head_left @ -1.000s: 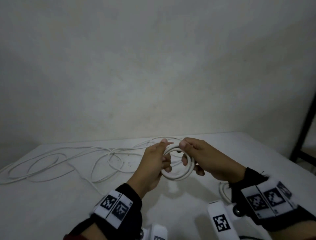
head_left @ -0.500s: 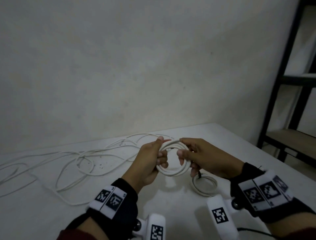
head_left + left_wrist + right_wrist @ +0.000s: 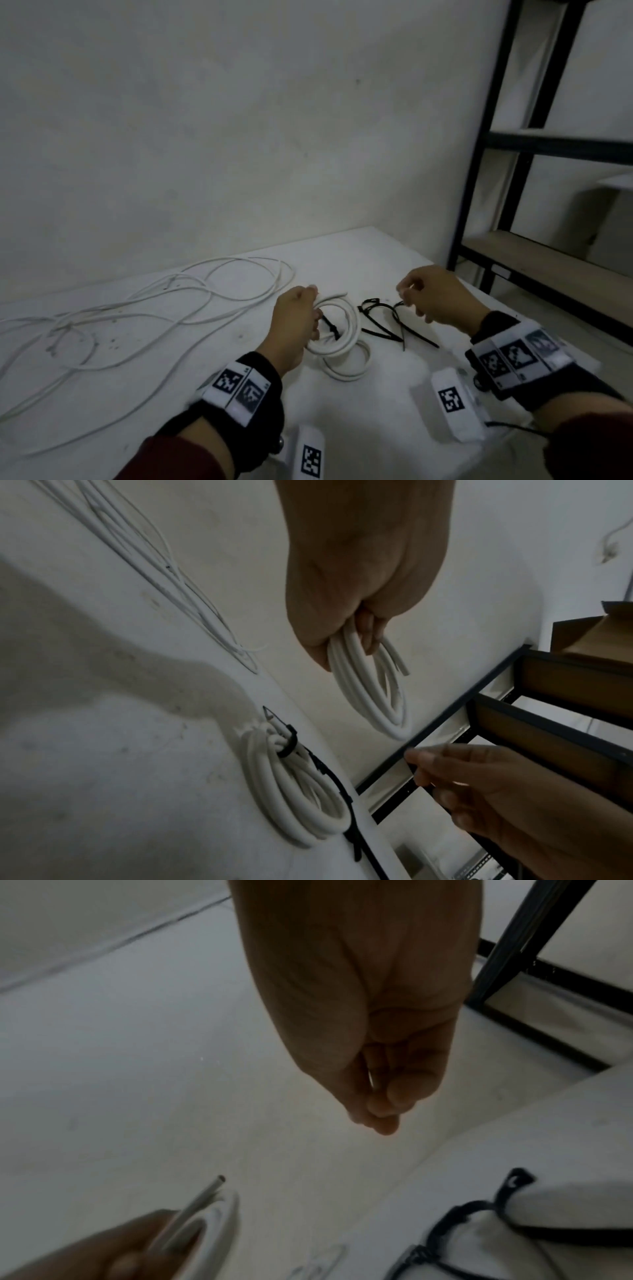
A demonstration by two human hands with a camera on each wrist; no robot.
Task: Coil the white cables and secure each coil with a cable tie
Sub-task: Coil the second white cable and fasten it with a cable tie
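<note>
White table (image 3: 359,260) against a pale wall carries loose black plastic cable ties (image 3: 380,320). Left hand (image 3: 294,325) grips a coiled white cable (image 3: 346,329) above it; right hand (image 3: 435,298), fingers curled, hovers just over the ties, grasp unclear.

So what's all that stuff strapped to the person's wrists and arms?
Both hands, left and right, are bare. Each wrist wears a black band with white tags printed in black square codes. White boxes with similar codes hang below. The sleeves are dark red.
</note>
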